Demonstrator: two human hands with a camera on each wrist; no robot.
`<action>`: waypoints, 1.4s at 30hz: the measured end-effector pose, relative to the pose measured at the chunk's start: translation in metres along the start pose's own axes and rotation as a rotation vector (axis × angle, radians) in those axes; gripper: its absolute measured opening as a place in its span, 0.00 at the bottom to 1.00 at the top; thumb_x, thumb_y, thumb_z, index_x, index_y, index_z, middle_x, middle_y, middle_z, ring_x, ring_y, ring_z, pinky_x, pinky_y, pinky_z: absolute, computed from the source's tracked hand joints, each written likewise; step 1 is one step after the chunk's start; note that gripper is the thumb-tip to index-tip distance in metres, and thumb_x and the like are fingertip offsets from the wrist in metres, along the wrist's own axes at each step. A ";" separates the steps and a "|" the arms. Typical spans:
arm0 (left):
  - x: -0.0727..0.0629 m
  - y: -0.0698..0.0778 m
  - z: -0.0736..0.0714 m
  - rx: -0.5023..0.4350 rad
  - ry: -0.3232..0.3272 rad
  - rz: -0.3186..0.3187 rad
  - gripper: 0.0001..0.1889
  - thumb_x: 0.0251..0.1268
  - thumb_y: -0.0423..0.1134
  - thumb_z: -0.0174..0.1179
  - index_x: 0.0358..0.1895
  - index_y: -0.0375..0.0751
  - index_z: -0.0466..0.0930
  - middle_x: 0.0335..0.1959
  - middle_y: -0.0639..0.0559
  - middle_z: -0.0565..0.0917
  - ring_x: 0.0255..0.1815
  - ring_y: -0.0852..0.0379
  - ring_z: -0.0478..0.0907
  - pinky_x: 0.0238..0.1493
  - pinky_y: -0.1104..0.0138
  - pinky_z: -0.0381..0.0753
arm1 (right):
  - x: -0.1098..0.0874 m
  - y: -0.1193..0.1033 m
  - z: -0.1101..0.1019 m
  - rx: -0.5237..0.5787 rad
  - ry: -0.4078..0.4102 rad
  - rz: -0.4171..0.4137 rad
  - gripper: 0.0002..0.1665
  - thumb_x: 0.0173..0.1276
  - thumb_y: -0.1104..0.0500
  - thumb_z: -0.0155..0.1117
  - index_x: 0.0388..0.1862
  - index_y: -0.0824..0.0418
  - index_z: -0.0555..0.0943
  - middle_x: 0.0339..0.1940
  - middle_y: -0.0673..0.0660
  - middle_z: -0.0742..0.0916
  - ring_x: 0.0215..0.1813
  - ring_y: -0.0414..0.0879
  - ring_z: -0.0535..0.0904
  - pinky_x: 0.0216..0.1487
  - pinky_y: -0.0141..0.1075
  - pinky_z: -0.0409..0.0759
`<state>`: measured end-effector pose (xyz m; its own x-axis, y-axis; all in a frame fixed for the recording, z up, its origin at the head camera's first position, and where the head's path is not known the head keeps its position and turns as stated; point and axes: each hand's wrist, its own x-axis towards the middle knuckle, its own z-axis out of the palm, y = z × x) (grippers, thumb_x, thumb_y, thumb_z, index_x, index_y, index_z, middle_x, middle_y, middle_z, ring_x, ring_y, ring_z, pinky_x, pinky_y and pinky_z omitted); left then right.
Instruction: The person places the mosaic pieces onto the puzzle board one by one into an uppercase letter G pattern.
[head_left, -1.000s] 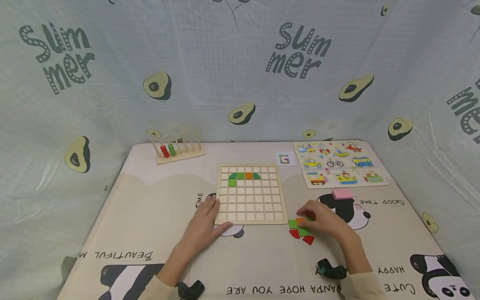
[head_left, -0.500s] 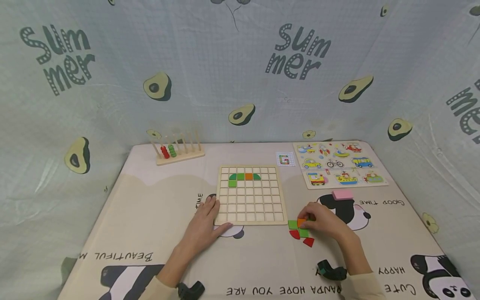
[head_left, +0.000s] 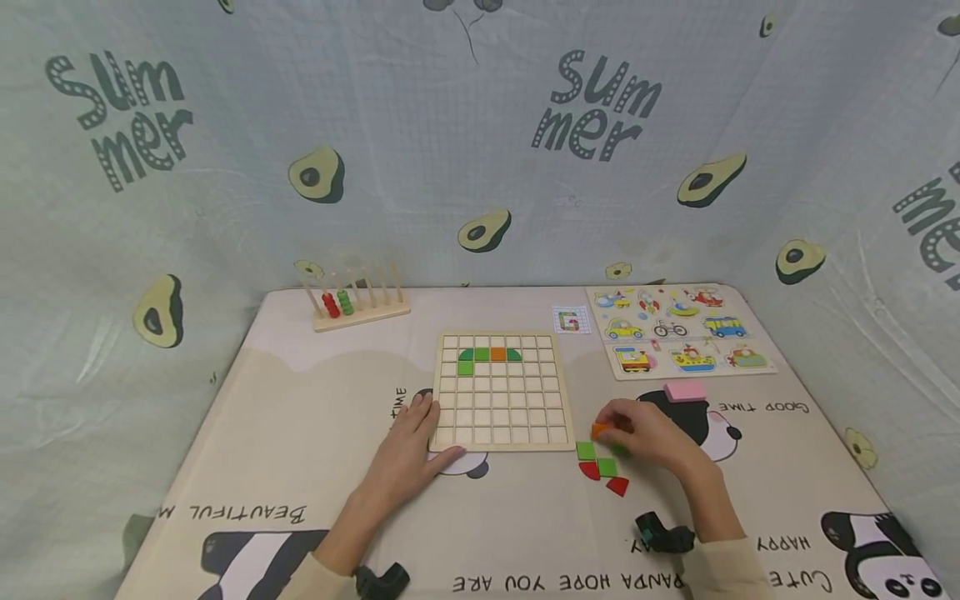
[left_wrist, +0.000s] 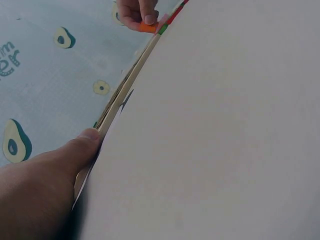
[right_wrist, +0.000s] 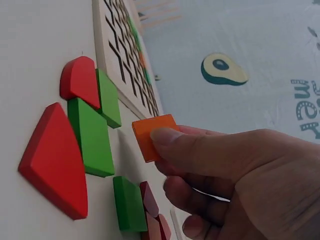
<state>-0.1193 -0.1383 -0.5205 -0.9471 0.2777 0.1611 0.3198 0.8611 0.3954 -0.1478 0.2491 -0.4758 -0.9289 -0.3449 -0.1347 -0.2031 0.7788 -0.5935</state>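
My right hand point(head_left: 648, 433) pinches an orange square tile point(right_wrist: 144, 131) between thumb and fingers, lifted above the table in the right wrist view. Below it lie loose tiles: green squares point(right_wrist: 92, 142), red rounded pieces point(right_wrist: 52, 165) and a darker green piece point(right_wrist: 129, 202). My left hand point(head_left: 405, 446) rests along the left edge of a wooden grid board point(head_left: 498, 402), its thumb reaching along the front edge near the corner. Toward the board's upper left, green squares point(head_left: 465, 367), an orange square point(head_left: 498, 354) and dark green rounded pieces point(head_left: 513, 354) sit in the cells.
A peg rack point(head_left: 363, 313) with red and green beads stands at the back left. Behind the board's right corner lies a small pattern card point(head_left: 572, 320), beside a picture puzzle board point(head_left: 678, 357). A pink block point(head_left: 685, 391) sits beyond my right hand.
The orange tile has come up off the group of loose tiles in my right hand, which has shifted very slightly. My left hand stays at the board's edge.
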 end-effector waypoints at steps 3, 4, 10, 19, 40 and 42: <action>0.000 -0.001 0.001 0.003 -0.001 0.000 0.47 0.63 0.65 0.61 0.74 0.30 0.64 0.78 0.36 0.63 0.80 0.39 0.57 0.81 0.49 0.57 | 0.004 -0.002 0.000 -0.022 0.031 -0.018 0.08 0.68 0.57 0.69 0.45 0.53 0.84 0.37 0.46 0.84 0.40 0.42 0.76 0.41 0.30 0.80; 0.000 -0.001 0.001 0.003 -0.001 0.000 0.47 0.63 0.65 0.61 0.74 0.30 0.64 0.78 0.36 0.63 0.80 0.39 0.57 0.81 0.49 0.57 | 0.005 -0.002 0.000 -0.025 0.041 -0.023 0.08 0.68 0.58 0.69 0.46 0.53 0.84 0.38 0.47 0.84 0.40 0.42 0.76 0.42 0.30 0.80; -0.001 -0.001 0.000 -0.002 -0.005 -0.004 0.47 0.63 0.65 0.61 0.74 0.30 0.64 0.78 0.37 0.63 0.80 0.39 0.57 0.81 0.49 0.57 | 0.013 -0.010 0.000 -0.007 0.072 -0.043 0.10 0.68 0.60 0.68 0.47 0.54 0.84 0.40 0.48 0.85 0.41 0.43 0.76 0.43 0.29 0.81; -0.001 -0.001 -0.001 -0.007 -0.008 -0.009 0.47 0.63 0.65 0.61 0.74 0.30 0.64 0.78 0.37 0.63 0.80 0.40 0.57 0.81 0.49 0.56 | 0.027 -0.025 0.001 -0.005 0.109 -0.105 0.10 0.68 0.60 0.68 0.48 0.54 0.84 0.42 0.48 0.85 0.42 0.43 0.76 0.44 0.30 0.80; -0.002 -0.001 -0.001 -0.012 -0.009 -0.003 0.47 0.63 0.65 0.61 0.74 0.30 0.64 0.78 0.37 0.63 0.80 0.39 0.57 0.81 0.49 0.56 | 0.067 -0.061 0.018 0.082 0.128 -0.130 0.11 0.71 0.59 0.66 0.51 0.58 0.81 0.43 0.51 0.88 0.43 0.42 0.81 0.49 0.35 0.85; -0.001 -0.001 -0.001 -0.009 -0.005 -0.001 0.47 0.63 0.65 0.61 0.74 0.30 0.64 0.78 0.36 0.63 0.80 0.39 0.58 0.81 0.49 0.56 | 0.071 -0.065 0.020 0.094 0.126 -0.140 0.12 0.71 0.59 0.66 0.51 0.59 0.81 0.43 0.52 0.88 0.43 0.42 0.81 0.49 0.35 0.85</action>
<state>-0.1182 -0.1397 -0.5197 -0.9475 0.2790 0.1561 0.3190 0.8573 0.4040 -0.1944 0.1637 -0.4625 -0.9260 -0.3739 0.0512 -0.3090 0.6735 -0.6715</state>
